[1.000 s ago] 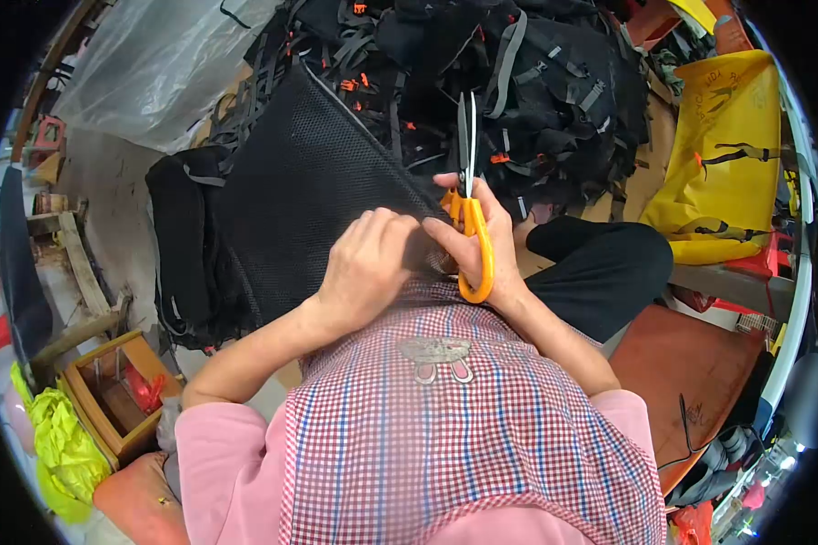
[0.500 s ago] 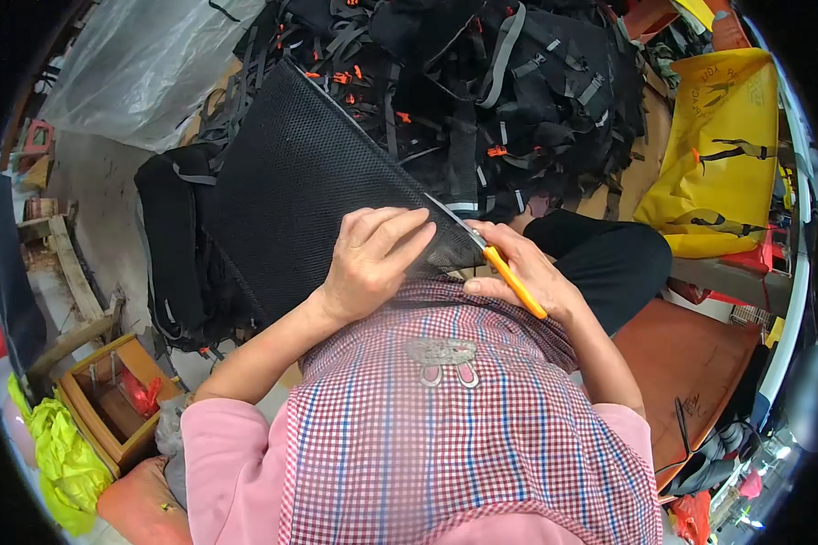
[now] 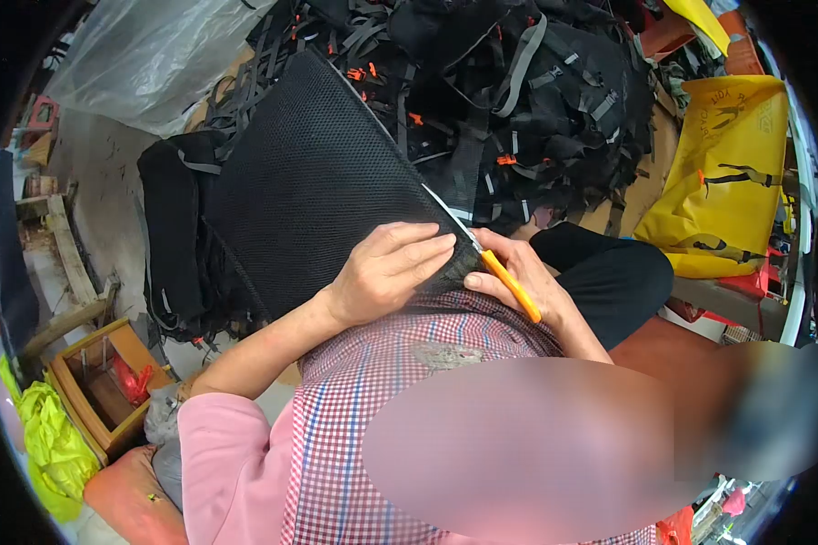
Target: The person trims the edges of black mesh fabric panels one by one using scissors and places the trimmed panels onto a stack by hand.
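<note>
A large black mesh panel [image 3: 309, 173] with a pale-edged side slopes across my lap. Resting on it near its lower right edge is my left hand [image 3: 386, 272], fingers stretched out and holding nothing. My right hand [image 3: 527, 272] is closed around scissors [image 3: 511, 289] with an orange-yellow handle; only one handle shows clearly. Their silver blade points up and left along the panel's edge, close to my left fingertips. Whether the blades are parted I cannot tell. A checked apron [image 3: 336, 409] covers my front, and a blurred patch hides part of it.
Black bags and straps [image 3: 554, 100] with orange buckles are heaped ahead. A black padded piece [image 3: 168, 236] lies left of the panel. Clear plastic sheeting [image 3: 145, 64] is at upper left, a yellow printed sheet [image 3: 718, 182] at right, and a wooden drawer box [image 3: 86, 427] at lower left.
My left hand has shifted slightly right and down along the panel, its fingers closer together. The scissors remain in my right hand at the edge. The view has tilted a little.
</note>
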Tool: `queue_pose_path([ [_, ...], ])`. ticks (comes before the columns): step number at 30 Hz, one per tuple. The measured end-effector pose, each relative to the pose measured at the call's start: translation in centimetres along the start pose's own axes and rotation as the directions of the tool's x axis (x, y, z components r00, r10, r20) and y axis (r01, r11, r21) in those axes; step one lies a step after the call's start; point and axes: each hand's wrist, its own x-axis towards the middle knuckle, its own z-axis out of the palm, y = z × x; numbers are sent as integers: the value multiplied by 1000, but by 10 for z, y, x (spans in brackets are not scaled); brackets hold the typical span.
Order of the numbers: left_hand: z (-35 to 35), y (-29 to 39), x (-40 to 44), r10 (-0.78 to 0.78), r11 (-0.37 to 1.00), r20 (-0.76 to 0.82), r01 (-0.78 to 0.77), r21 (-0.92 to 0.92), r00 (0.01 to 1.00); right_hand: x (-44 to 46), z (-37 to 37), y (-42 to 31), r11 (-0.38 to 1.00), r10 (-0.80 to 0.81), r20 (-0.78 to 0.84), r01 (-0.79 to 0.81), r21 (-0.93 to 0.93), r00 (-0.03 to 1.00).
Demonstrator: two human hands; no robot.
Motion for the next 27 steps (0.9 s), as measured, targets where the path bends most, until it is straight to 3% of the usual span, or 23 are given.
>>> queue_pose_path([
  [1,-1,-1,0,4,1000,-9,-4,-3,1000,3,0,-1,1000,-16,0,16,27,1000],
  [2,-1,-2,-1,6,1000,-18,-6,-6,1000,4,-5,-8,993,112,77,-114,19,991],
  [5,-3,-3,-2,1,1000,-47,-2,-22,999,8,0,-5,996,78,62,-81,47,995],
  [9,-4,0,-3,11,999,-47,-13,-44,999,20,10,3,995,-95,-26,95,17,995],
  [12,-6,-2,-3,1,999,-58,-4,-49,998,22,8,-8,987,86,52,-92,129,995],
  [18,-1,0,-6,61,990,-56,-67,-122,997,37,15,-6,986,-154,-72,158,55,985],
  [19,0,1,-7,84,985,-49,-90,-147,995,43,17,-2,977,-97,-79,110,181,992],
  [21,0,4,-8,67,987,-63,-75,-140,996,45,7,-13,995,-31,-13,32,95,999],
  [24,-4,3,-6,58,994,-94,-67,-87,994,46,6,-20,989,-150,-62,150,-5,987],
  [27,-4,5,-6,30,994,-112,-41,-97,993,41,4,-23,990,-64,-78,73,120,995],
])
